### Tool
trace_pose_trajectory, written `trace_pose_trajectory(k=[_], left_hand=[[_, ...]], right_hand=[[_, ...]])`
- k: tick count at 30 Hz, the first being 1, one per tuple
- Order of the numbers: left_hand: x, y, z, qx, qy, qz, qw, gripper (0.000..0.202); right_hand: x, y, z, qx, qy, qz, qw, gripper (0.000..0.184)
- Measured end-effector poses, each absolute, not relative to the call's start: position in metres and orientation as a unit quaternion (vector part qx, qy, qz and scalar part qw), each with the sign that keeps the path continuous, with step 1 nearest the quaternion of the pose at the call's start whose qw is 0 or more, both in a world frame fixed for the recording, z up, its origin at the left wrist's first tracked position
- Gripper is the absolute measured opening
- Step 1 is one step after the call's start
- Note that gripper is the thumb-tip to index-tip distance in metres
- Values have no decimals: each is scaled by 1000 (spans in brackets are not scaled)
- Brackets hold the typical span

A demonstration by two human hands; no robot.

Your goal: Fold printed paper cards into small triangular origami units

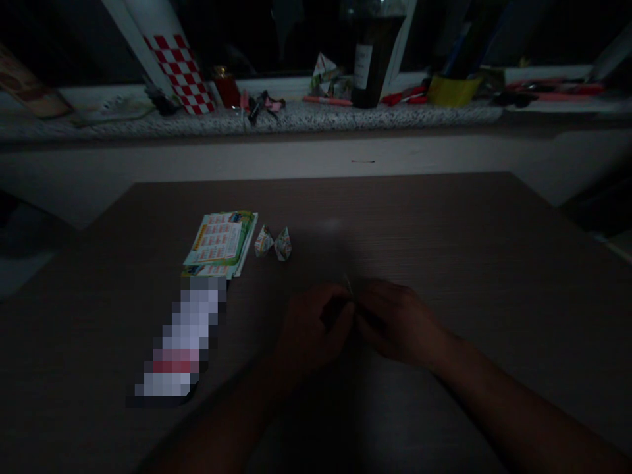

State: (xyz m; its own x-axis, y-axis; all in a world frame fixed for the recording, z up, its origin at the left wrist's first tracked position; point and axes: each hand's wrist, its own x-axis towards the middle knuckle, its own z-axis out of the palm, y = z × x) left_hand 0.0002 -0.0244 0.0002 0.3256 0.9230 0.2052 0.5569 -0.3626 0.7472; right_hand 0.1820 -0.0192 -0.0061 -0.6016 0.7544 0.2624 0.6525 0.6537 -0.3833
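Both hands meet over the middle of the dim table, fingers bent and closed together. Between the fingertips shows the thin pale edge of a small sheet (348,284), perhaps paper; the rest of it is hidden in shadow. My left hand (312,324) pinches it from the left, thumb toward the middle. My right hand (401,322) closes on it from the right. Beyond my left hand stands a small folded paper figure (273,243) with two pointed, printed halves. Left of it lies a stack of printed calendar sheets (217,240), green-edged and slightly fanned.
A phone-like object (182,339) with a pixelated face lies left of my forearm. Behind the table, a speckled sill (296,118) carries a red-checked container (180,72), a dark bottle (368,62), a red bottle (227,89), a yellow holder (453,90) and several pens.
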Motion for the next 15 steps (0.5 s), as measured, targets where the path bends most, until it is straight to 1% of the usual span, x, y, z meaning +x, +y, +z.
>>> trace_pose_trajectory(k=[4, 8, 10, 13, 15], left_hand=[[-1, -25, 2, 769, 457, 322, 310, 15], [-3, -24, 3, 767, 432, 338, 332, 18], [-4, -23, 2, 758, 439, 362, 321, 15], [-9, -20, 3, 727, 489, 399, 269, 11], [-12, -18, 4, 707, 513, 415, 254, 16]], right_hand=[[183, -19, -7, -397, -885, 125, 211, 22], [186, -17, -9, -392, -879, 123, 245, 28], [188, -16, -9, -394, -869, 136, 268, 27], [191, -16, -8, -393, -852, 177, 298, 24], [191, -16, -7, -383, -845, 210, 309, 23]])
